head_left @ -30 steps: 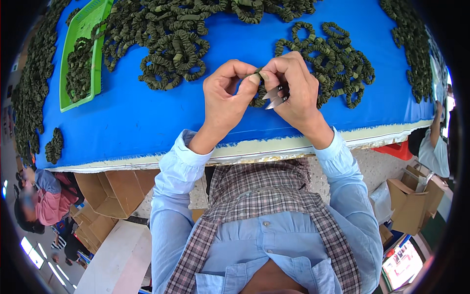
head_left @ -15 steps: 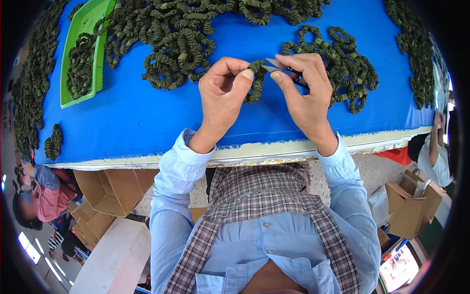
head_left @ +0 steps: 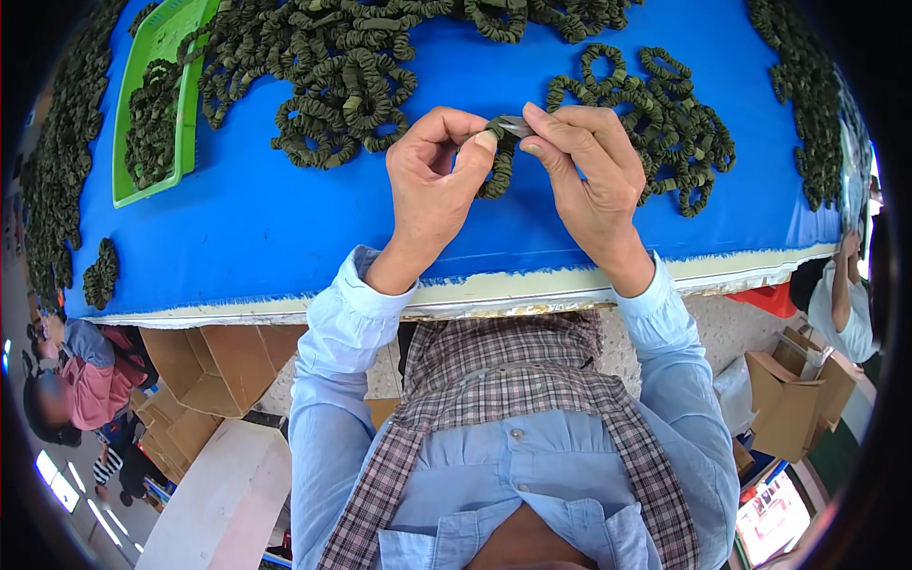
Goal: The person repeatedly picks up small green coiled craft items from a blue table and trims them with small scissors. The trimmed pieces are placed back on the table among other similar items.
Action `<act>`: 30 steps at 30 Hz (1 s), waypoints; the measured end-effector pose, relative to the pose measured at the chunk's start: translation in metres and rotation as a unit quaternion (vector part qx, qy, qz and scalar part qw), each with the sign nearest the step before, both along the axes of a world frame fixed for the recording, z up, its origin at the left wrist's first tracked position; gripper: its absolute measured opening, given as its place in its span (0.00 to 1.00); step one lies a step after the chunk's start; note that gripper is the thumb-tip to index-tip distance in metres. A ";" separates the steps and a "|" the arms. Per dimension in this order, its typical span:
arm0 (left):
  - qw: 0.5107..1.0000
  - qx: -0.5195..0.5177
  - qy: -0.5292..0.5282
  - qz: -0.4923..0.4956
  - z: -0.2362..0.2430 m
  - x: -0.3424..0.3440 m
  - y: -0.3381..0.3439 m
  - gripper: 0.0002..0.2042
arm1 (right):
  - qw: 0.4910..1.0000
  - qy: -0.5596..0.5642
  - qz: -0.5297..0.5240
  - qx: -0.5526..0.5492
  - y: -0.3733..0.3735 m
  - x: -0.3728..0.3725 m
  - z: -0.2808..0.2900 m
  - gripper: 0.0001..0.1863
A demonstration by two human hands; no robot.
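Between the thumb and fingers of my left hand (head_left: pixel 432 190) is a dark olive ruched fabric ring (head_left: pixel 497 176), its lower part hanging below the fingertips. My right hand (head_left: pixel 594 185) grips small metal thread snips (head_left: pixel 513 123), their blades at the top of that ring beside my left thumb; the handles are mostly hidden in the fingers. Just right of my hands lies a group of similar rings (head_left: pixel 679 152) on the blue cloth-covered table (head_left: pixel 247 237), and a larger heap (head_left: pixel 332 85) lies above and left.
A green plastic basket (head_left: pixel 190 114) of rings stands at the upper left. More heaps (head_left: pixel 57 171) line both table sides. Cardboard boxes (head_left: pixel 204 370) and a white board (head_left: pixel 209 503) are below the edge. Co-workers are at left (head_left: pixel 90 389) and right (head_left: pixel 836 313); a red plastic object (head_left: pixel 765 299) is under the table.
My right hand has risen and turned, bringing the snips from below to the top of the ring. The blades, apart half a second ago, now look closed together at the fabric.
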State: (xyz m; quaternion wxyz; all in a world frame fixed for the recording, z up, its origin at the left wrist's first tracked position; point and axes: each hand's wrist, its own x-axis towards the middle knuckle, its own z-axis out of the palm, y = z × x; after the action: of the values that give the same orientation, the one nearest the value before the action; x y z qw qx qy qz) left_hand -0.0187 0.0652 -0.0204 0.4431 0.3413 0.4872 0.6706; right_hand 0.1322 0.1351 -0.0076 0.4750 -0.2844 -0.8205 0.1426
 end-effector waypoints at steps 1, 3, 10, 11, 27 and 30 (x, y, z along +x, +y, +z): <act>1.000 -0.001 -0.001 0.000 0.000 0.000 0.000 0.02 | 1.000 -0.005 -0.002 0.008 0.000 0.000 0.000 0.18; 1.000 -0.006 -0.005 0.001 -0.001 0.000 -0.001 0.02 | 1.000 -0.013 -0.002 0.028 0.001 0.001 0.000 0.18; 0.995 -0.032 -0.089 -0.012 -0.001 -0.003 0.001 0.05 | 0.999 0.027 0.002 -0.043 0.001 0.002 -0.001 0.18; 0.994 -0.026 -0.107 -0.025 -0.004 -0.005 0.002 0.06 | 0.999 0.023 -0.002 -0.041 0.001 0.003 -0.002 0.18; 0.967 -0.019 -0.238 -0.095 -0.016 -0.008 0.002 0.08 | 0.999 0.004 -0.009 0.038 0.001 0.000 -0.007 0.22; 0.968 -0.018 -0.232 -0.098 -0.017 -0.009 0.002 0.08 | 0.999 -0.003 -0.013 0.050 0.001 0.000 -0.008 0.22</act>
State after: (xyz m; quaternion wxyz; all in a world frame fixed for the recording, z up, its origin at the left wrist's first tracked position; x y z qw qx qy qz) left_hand -0.0276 0.0668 -0.0373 0.6136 0.2149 0.3471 0.6758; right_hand 0.1319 0.1365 -0.0156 0.4877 -0.2716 -0.8243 0.0947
